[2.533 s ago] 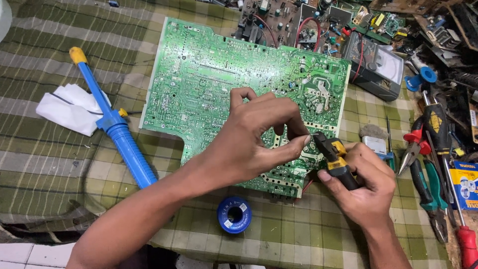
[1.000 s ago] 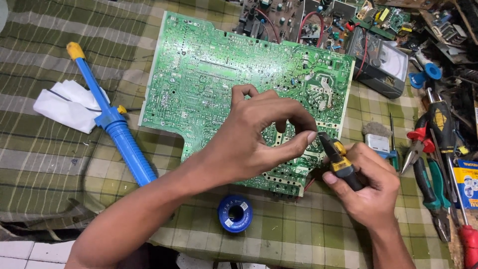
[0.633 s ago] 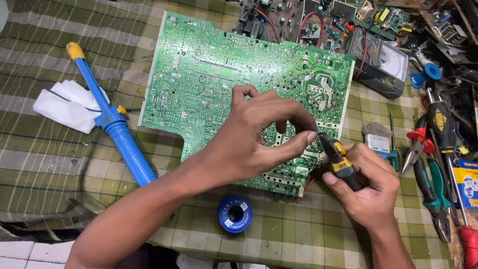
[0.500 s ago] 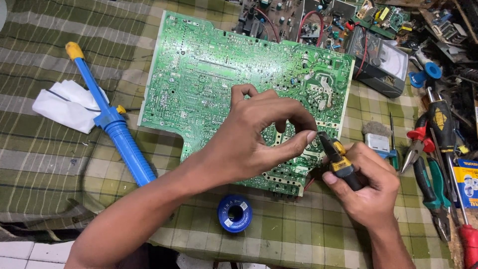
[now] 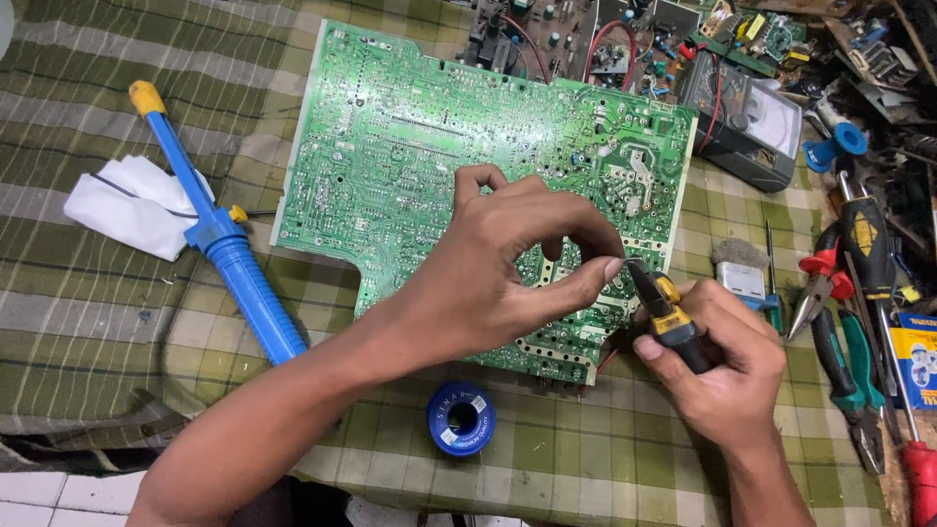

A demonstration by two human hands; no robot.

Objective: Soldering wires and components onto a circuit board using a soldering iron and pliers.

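Change: hardly anything has shifted since the earlier frames; both hands sit where they were, with the tool tip a touch closer to the left fingertips.
Board: green circuit board lies solder side up on the checked cloth, its lower right edge under the hands.
Left hand: left hand arches over the board, thumb and forefinger pinched together at one spot; whatever they nip is too small to make out.
Right hand: right hand is clenched round a yellow-and-black tool, its dark tip meeting the left fingertips at the board.
Progress: by my guess the work is mid-way on a single spot; nothing looks lifted off the board, and the rest of it shows no sign of attention.
Near: blue solder spool just below the board; blue desoldering pump and white tissue to the left.
Further: meter top right, pliers and screwdrivers along the right edge.
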